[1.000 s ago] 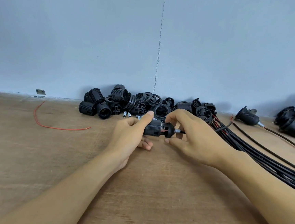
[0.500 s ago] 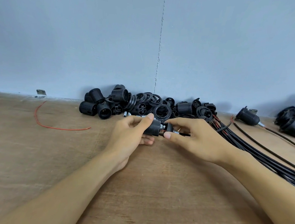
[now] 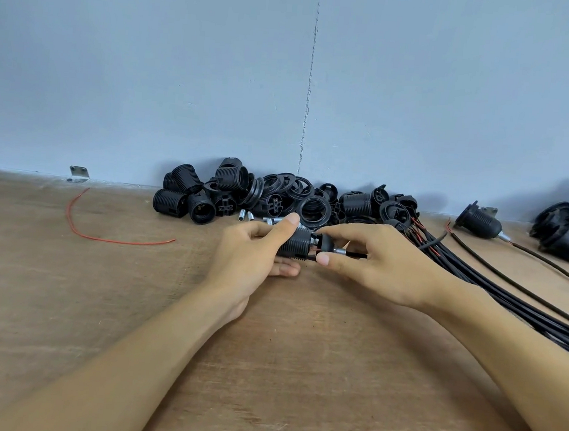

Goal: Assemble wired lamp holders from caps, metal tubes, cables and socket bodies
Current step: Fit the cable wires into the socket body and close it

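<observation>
Head view, items as seen.

1. Left hand (image 3: 252,250): fingers (image 3: 289,221) curled round a black threaded socket body (image 3: 296,242), thumb over the top, other fingers beneath. The body lies sideways, raised just above the surface, at the middle of the view.
2. Right hand (image 3: 385,262): index finger above and thumb below pinch a black domed cap (image 3: 325,243) just right of the socket body. A narrow gap remains between the two parts; a red wire and a bit of metal show in it.
3. Metal tube (image 3: 340,251): short, silver, projecting from the cap's right side.
4. Cable (image 3: 357,255): black, running from the tube into the right palm.
5. Wooden surface (image 3: 298,354): brown, bearing all items.
6. Pile of black socket parts (image 3: 277,197): threaded bodies, rings and caps, heaped against the wall behind the hands.
7. Loose metal tubes (image 3: 245,215): several, small, at the pile's front edge, near the left thumb.
8. Bundle of black cables (image 3: 510,297): fanning from behind the right hand to the right edge, red cores showing at the near ends.
9. Assembled lamp holder (image 3: 478,222): on its side at the right rear, cable attached.
10. Further black holders (image 3: 567,233): grouped at the far right, partly cut off.
11. Stray red wire (image 3: 102,237): curved, at the left, well apart from the hands.
12. Metal bracket (image 3: 79,173): small, where the surface meets the grey-blue wall (image 3: 151,66).
</observation>
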{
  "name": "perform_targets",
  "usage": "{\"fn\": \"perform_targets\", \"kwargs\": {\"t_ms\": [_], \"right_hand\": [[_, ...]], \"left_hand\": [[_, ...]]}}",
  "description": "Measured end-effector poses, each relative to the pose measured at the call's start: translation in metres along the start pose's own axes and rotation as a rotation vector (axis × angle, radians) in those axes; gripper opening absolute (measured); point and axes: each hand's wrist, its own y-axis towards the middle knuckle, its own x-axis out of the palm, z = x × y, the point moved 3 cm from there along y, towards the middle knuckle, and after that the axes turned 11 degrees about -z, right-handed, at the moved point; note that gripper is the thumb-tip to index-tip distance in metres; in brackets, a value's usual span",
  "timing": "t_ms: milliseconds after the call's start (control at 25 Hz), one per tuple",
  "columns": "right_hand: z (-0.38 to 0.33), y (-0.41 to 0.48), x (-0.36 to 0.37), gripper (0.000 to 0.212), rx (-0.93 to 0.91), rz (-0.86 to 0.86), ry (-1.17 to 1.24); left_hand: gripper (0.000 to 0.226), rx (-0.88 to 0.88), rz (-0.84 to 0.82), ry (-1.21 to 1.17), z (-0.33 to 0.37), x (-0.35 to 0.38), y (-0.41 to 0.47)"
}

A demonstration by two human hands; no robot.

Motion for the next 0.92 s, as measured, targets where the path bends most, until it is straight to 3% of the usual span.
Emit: {"fn": "perform_targets", "kwargs": {"t_ms": [240,360,480,640,760,920], "right_hand": [[-0.001,0.001,0.005,0.03,-0.046,0.038,-0.003],[-0.002,0.001,0.005,0.038,-0.058,0.086,-0.022],[-0.006,0.0,0.008,0.036,-0.074,0.148,-0.074],[-0.012,-0.002,0.016,0.043,-0.069,0.191,-0.166],[-0.015,-0.003,0.019,0.06,-0.048,0.159,-0.197],[-0.019,-0.003,0.024,0.052,-0.108,0.099,-0.235]], "left_hand": [[0.041,0.03,-0.003,0.021,-0.001,0.002,-0.002],[0.04,0.068,-0.013,0.192,-0.002,0.005,-0.005],[0.053,0.108,-0.007,0.39,0.0,0.01,-0.011],[0.067,0.113,0.041,0.47,0.003,0.012,-0.014],[0.048,0.117,0.046,0.553,0.007,0.015,-0.016],[0.031,0.124,0.051,0.593,0.006,0.015,-0.015]]}}
